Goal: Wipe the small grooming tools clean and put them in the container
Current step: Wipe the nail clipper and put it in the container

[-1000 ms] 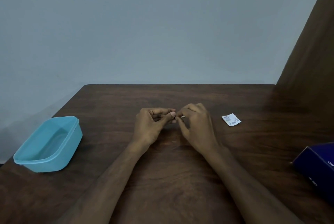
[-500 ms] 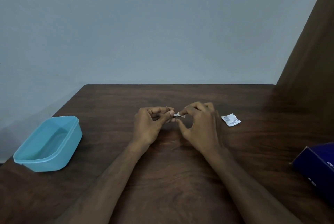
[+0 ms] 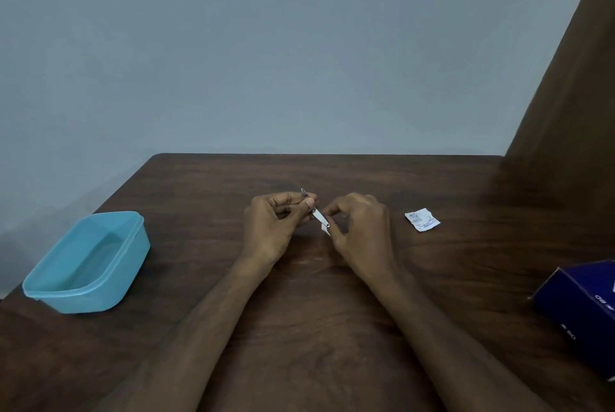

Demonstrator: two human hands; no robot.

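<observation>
Nail clipper between hands | left hand pinches it | right hand pinches white wipe

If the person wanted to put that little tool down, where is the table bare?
Bare wood lies between the tub and the left hand, along the far edge, and between the packet and the box. It is crowded only where both hands meet.

The small metal tool pinched between the two hands is too small to identify; its upper end is partly covered by the left hand's fingers. The white scrap at the right hand's fingers is mostly hidden. Print on the white sachet is illegible. The dark blue box at the tabletop's right edge is cut off by the frame.
</observation>
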